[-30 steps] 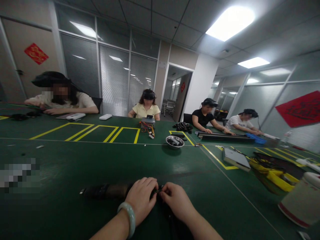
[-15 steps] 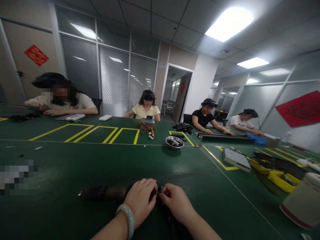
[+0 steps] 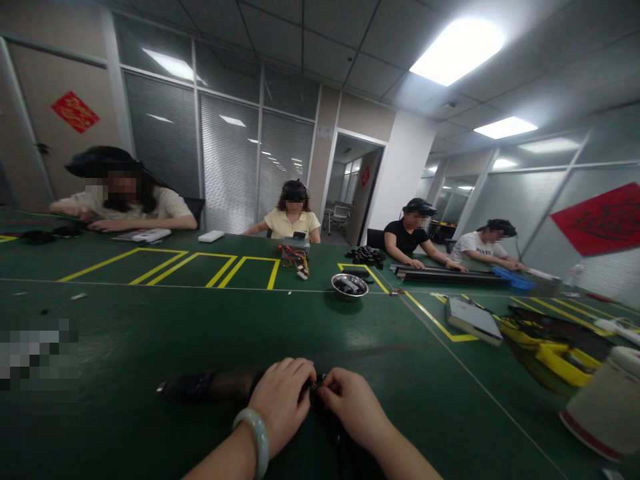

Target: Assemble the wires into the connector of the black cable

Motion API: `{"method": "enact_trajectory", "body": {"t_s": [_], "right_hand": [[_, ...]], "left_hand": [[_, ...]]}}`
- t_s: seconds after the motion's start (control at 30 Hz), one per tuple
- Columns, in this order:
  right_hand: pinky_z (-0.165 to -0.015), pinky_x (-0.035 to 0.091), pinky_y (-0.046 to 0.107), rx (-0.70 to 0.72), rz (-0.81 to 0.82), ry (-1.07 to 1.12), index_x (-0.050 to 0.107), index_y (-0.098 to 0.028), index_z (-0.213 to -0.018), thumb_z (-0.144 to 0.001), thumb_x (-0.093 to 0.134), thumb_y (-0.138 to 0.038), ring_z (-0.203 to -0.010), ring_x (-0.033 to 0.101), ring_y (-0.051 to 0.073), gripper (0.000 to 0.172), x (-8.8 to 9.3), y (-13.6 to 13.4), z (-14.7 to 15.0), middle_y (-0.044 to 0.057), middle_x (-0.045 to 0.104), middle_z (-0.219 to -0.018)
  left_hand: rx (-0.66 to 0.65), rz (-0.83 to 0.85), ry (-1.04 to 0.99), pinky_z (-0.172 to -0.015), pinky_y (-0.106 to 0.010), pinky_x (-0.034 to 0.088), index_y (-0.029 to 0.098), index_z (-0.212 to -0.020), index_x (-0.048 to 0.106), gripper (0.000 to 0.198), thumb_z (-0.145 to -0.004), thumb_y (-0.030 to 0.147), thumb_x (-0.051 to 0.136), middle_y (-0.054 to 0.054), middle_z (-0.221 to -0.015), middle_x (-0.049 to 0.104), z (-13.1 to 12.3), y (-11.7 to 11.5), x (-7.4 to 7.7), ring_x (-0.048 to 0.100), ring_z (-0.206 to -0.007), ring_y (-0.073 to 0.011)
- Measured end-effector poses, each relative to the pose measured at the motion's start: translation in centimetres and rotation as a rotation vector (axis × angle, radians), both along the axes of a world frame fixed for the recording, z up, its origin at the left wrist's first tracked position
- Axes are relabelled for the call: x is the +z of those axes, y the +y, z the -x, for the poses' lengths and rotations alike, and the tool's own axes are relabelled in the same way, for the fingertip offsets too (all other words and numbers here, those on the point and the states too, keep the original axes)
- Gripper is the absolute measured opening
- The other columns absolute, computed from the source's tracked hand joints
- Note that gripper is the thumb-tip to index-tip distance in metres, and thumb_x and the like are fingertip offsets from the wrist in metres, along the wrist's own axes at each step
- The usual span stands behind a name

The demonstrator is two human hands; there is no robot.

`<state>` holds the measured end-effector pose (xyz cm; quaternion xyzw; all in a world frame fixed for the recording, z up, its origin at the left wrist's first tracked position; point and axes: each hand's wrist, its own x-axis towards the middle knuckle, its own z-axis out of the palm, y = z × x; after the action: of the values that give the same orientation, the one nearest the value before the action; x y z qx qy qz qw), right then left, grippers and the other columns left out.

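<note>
A long dark bar-shaped part (image 3: 210, 385) lies flat on the green table (image 3: 150, 347) close to me. My left hand (image 3: 283, 400), with a pale bangle on its wrist, curls over the bar's right end and is closed on it. My right hand (image 3: 350, 403) meets it fingertip to fingertip, pinching a tiny dark piece (image 3: 315, 385) that I cannot make out. A dark cable or strap (image 3: 345, 453) runs from under the hands toward me.
A metal bowl (image 3: 349, 285) with small parts stands mid-table. Several people sit along the far side. A grey flat device (image 3: 473, 320), a yellow-and-black tray (image 3: 555, 347) and a white cup (image 3: 605, 407) lie to the right. Yellow tape boxes mark the table.
Both hands stay at the bar's right end with almost no movement. The view has tilted down very slightly.
</note>
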<state>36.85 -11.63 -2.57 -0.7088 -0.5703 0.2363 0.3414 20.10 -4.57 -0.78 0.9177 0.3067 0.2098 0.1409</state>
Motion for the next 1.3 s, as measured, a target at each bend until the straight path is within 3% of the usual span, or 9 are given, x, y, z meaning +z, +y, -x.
{"method": "enact_trajectory", "body": {"t_s": [1.03, 1.3], "right_hand": [[-0.056, 0.034, 0.019, -0.008, 0.001, -0.032, 0.065, -0.018, -0.076, -0.079, 0.06, -0.021, -0.06, 0.057, 0.011, 0.006, -0.15, 0.1, -0.27, -0.001, 0.066, -0.066], [-0.055, 0.033, 0.019, -0.006, -0.019, -0.045, 0.064, -0.018, -0.074, -0.078, 0.06, -0.022, -0.058, 0.056, 0.011, 0.008, -0.44, 0.33, -0.44, -0.001, 0.066, -0.065]], "left_hand": [[0.048, -0.002, 0.05, -0.085, -0.035, 0.037, 0.024, -0.094, 0.056, 0.016, -0.079, 0.021, 0.049, -0.002, -0.102, 0.061, -0.29, -0.36, 0.36, 0.053, -0.096, -0.0207], [0.033, 0.008, 0.033, -0.086, -0.036, 0.036, 0.024, -0.092, 0.057, 0.017, -0.078, 0.019, 0.05, -0.002, -0.102, 0.06, -0.39, 0.09, -0.25, 0.052, -0.098, -0.0215]]}}
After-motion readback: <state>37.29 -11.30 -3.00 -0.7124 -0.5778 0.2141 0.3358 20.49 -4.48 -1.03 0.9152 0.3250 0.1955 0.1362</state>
